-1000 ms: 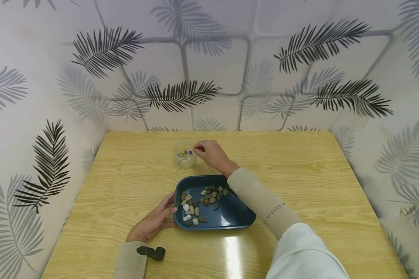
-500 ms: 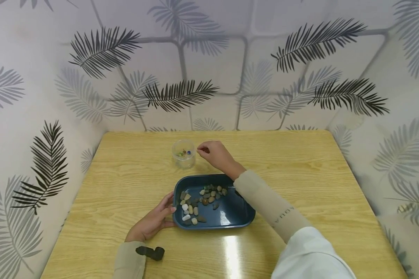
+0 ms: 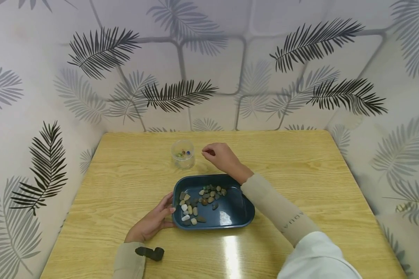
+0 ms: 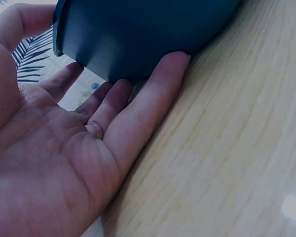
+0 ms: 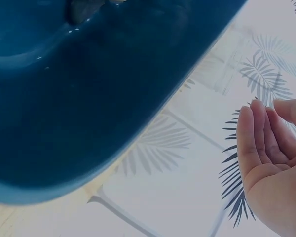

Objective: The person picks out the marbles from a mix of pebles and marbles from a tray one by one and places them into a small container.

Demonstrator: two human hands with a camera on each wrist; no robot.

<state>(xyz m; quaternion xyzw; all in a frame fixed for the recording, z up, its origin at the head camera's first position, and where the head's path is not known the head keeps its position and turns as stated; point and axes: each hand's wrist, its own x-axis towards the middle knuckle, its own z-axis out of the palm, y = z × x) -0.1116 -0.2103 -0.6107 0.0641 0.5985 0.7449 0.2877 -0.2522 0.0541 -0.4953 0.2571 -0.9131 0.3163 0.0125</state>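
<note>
A dark blue tray (image 3: pixel 232 221) with several pebbles (image 3: pixel 205 201) stands on the table. My left hand (image 3: pixel 154 221) holds its left end, the thumb on the rim and the other fingers against the outer wall; the left wrist view shows those fingers (image 4: pixel 155 94) fairly straight below the rim. Behind the tray is a clear round container (image 3: pixel 184 162) with small coloured balls (image 3: pixel 183 154) in it. My right hand (image 3: pixel 223 157) hovers just right of this container, not touching it. Its fingers are loosely bent and nothing shows between them in the right wrist view.
The wood-grain table (image 3: pixel 300 170) reaches back to a wall (image 3: pixel 216 69) printed with leaves. My right forearm (image 3: pixel 276 205) passes over the tray's right end. A black strap (image 3: pixel 150 253) is around my left wrist.
My right hand has moved right, away from the clear container's rim. My left hand stays on the tray. The whole head view has shifted slightly.
</note>
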